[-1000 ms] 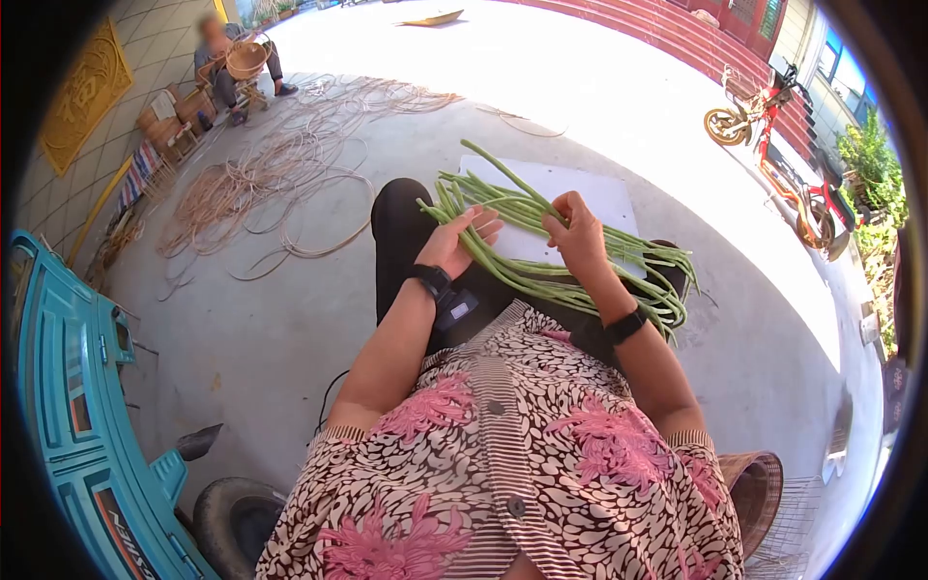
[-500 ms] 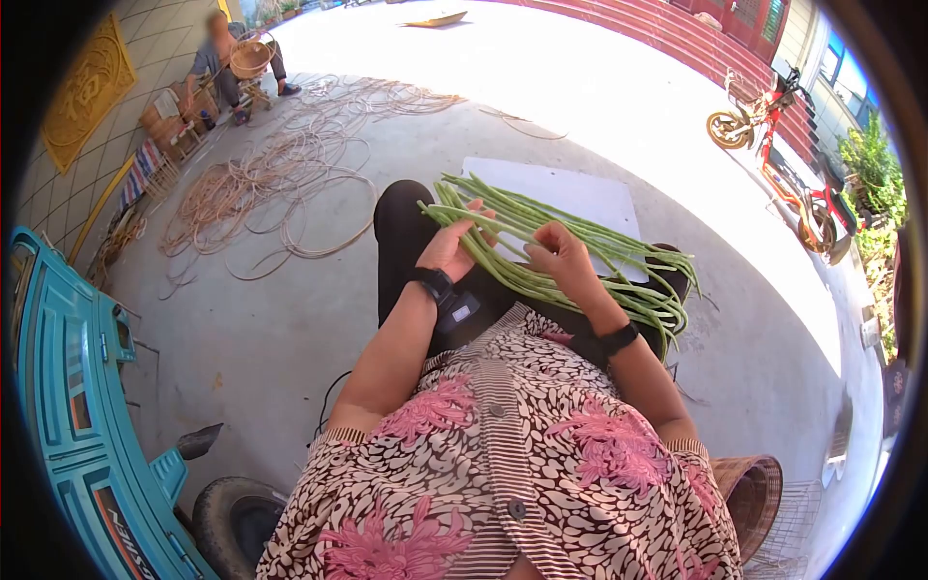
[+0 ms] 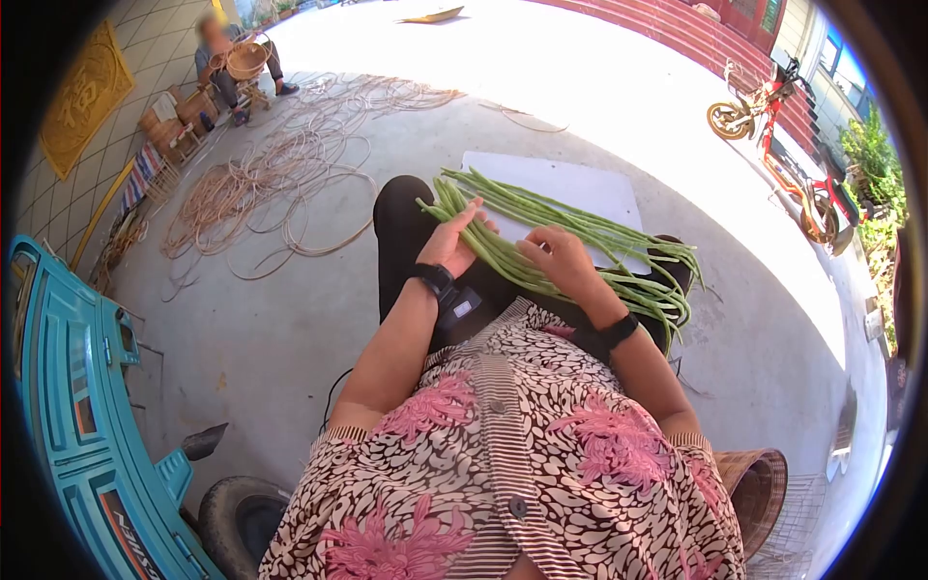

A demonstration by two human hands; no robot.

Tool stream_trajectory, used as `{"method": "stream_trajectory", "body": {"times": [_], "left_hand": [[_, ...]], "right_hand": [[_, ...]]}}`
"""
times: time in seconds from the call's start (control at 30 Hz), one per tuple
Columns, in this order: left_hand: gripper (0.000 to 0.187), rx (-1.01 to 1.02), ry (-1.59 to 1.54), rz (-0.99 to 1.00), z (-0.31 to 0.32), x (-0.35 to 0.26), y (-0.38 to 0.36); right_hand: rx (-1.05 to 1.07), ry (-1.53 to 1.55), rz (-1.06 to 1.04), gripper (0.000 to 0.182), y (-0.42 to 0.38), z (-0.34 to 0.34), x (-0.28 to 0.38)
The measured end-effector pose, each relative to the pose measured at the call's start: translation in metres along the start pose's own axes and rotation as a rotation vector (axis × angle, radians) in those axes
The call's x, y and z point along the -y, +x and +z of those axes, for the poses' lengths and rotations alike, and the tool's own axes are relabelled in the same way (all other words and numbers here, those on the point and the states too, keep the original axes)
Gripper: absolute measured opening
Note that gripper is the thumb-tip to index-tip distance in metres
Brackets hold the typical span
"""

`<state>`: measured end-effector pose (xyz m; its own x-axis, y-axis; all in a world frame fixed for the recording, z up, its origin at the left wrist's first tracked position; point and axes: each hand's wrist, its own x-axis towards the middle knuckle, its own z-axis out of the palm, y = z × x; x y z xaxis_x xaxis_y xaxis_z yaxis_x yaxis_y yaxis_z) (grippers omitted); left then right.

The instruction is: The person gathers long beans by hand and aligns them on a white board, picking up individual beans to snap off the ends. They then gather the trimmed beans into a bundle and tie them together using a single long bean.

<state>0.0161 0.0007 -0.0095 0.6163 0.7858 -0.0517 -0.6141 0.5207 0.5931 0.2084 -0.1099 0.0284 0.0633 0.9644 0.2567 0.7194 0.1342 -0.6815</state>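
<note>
A bundle of long green beans [image 3: 503, 259] lies across my lap, its tips at the left and its thin ends spreading to the right. My left hand [image 3: 450, 244] is closed around the left part of this bundle, thumb on top. Over the middle of the beans, my right hand [image 3: 565, 263] is curled with its fingertips against the bundle; part of its grip is hidden. More long beans lie just beyond both hands, over a white board [image 3: 570, 184]. Both wrists carry black bands.
Coiled cane strips [image 3: 242, 198] spread over the floor at the left. A person [image 3: 227, 63] sits at the far left with a basket [image 3: 247, 60]. A turquoise vehicle [image 3: 82, 387] stands at left, a woven basket [image 3: 759, 493] at lower right, a red scooter [image 3: 773, 145] at far right.
The bean stretched between my hands now lies lower along the bundle. My right hand has shifted slightly left and its fingers have come down onto the beans. My left hand keeps its hold.
</note>
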Motion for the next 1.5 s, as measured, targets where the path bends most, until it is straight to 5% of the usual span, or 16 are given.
{"method": "stream_trajectory", "body": {"times": [0.23,0.43,0.83,1.03,1.5], "left_hand": [[0.014,-0.042,-0.038,0.018,-0.005,0.005,0.005],[0.011,-0.048,-0.018,-0.020,-0.004,0.003,0.003],[0.024,-0.147,0.049,-0.043,0.002,0.003,0.001],[0.036,-0.049,0.074,-0.025,0.007,0.000,-0.002],[0.031,-0.022,0.071,-0.043,-0.008,0.001,0.007]], "right_hand": [[-0.321,-0.459,-0.141,0.023,0.024,0.012,-0.025],[-0.200,-0.563,-0.040,0.027,0.031,0.014,-0.015],[-0.019,-0.213,0.276,0.031,0.036,0.009,-0.007],[-0.079,0.559,0.134,0.024,0.034,0.013,-0.027],[0.103,0.627,0.010,0.014,0.013,0.012,-0.019]]}}
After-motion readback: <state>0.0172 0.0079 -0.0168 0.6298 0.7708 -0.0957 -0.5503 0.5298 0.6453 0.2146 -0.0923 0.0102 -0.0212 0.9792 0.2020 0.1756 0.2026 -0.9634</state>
